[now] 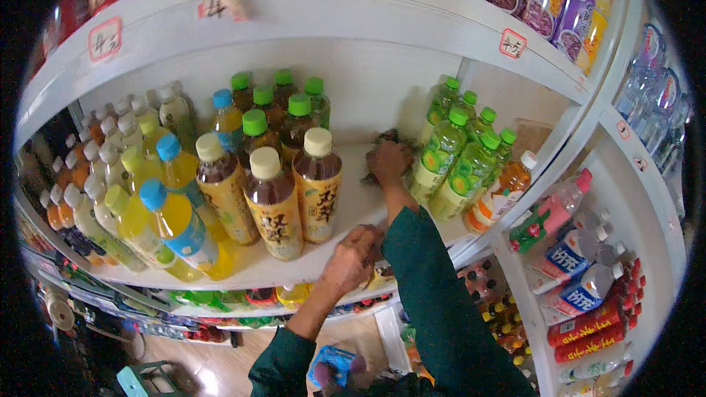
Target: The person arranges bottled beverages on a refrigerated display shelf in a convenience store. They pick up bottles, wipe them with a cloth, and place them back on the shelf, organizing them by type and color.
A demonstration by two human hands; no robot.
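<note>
My right hand [390, 161] presses a dark crumpled cloth [405, 143] against the white shelf [358, 198], deep between two groups of drink bottles. At the shelf's front lip is my left hand [350, 258], its fingers curled; what they close on is hidden. Just left of it stand tea bottles with cream caps [319, 187], with green-capped dark bottles [300, 121] behind. Close on the right of my right hand are green-capped, pale green drink bottles [444, 154] and an orange drink bottle with a white cap [502, 190].
Yellow drink bottles with blue caps [179, 231] and white-capped bottles [83, 209] fill the left side. Overhead runs an upper shelf edge [342, 16] with price tags. More bottles lie in the right-hand shelf bay [579, 275]. A teal stool [146, 380] stands on the floor.
</note>
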